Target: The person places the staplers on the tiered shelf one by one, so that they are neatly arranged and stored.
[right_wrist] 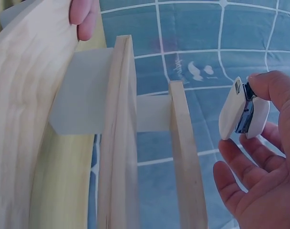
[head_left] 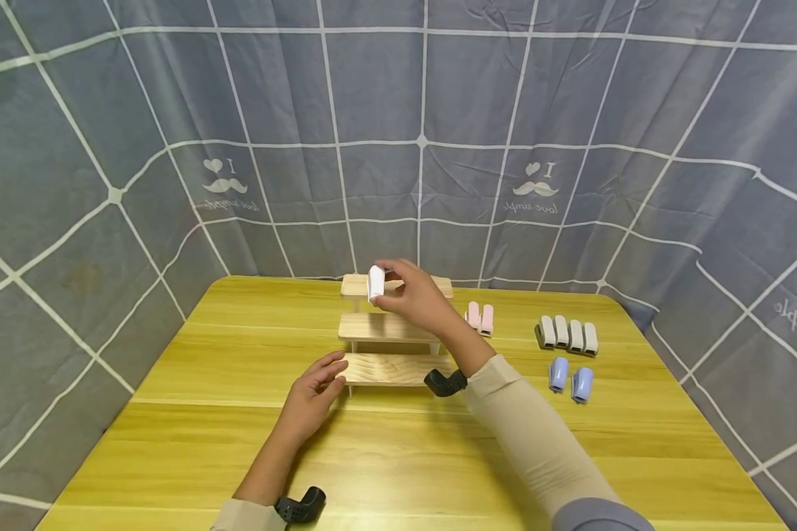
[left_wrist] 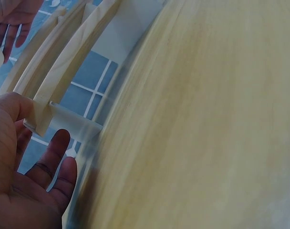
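Note:
My right hand (head_left: 417,299) pinches a small white stapler (head_left: 375,285) in the air, in front of the top board of a three-tier wooden stand (head_left: 395,369). Close up in the right wrist view, the stapler (right_wrist: 233,112) shows two white shells with dark metal between them. Thumb and fingertips hold it from opposite sides. Down at the stand's left end, my left hand (head_left: 314,396) grips the tip of the lowest board. In the left wrist view the thumb and a finger lie on either side of that board (left_wrist: 64,78); the other fingers are loosely bent.
Right of the stand, two pink staplers (head_left: 480,318) stand on the yellow wood-grain table (head_left: 239,413). Farther right are several whitish staplers (head_left: 567,335) in a row, with two blue staplers (head_left: 571,380) in front. A grey gridded curtain (head_left: 372,88) surrounds the back and sides.

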`<state>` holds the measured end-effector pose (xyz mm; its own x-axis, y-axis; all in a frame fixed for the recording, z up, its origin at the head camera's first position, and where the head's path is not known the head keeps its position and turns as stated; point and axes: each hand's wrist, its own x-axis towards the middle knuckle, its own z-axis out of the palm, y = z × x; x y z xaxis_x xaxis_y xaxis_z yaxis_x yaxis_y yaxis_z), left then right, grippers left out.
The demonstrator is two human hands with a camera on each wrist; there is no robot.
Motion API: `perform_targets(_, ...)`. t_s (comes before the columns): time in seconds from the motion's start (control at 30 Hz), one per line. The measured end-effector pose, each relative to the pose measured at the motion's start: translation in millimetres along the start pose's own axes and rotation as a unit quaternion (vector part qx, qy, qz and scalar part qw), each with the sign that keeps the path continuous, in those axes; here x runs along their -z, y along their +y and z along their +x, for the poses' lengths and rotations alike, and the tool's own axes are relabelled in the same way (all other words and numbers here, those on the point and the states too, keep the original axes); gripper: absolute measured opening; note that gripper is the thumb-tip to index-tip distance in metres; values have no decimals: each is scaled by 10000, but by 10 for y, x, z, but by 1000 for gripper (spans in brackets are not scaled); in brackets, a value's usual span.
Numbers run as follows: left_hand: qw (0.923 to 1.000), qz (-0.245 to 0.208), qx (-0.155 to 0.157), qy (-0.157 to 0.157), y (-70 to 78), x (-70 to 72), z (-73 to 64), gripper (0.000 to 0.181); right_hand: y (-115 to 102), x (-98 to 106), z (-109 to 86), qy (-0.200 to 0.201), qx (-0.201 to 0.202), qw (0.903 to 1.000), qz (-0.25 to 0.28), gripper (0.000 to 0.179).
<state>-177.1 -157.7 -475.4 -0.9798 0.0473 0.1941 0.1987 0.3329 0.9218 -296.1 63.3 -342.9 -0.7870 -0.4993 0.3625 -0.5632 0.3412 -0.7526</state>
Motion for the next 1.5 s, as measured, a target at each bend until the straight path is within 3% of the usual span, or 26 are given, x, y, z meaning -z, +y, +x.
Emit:
perform_targets(0.53, 10000, -5, 67, 25, 3, -22, 10, 32, 28, -189, 221, -55, -391, 9986, 354, 62)
perform_targets(0.9, 9999, -5, 100, -33, 15, -23, 2, 32, 102, -243, 360, -20, -587, 9982, 113, 61)
perform_targets(1.5, 9999, -47, 102, 14, 5, -4, -3, 32, 81, -359, 425, -11, -610, 9966, -550, 62)
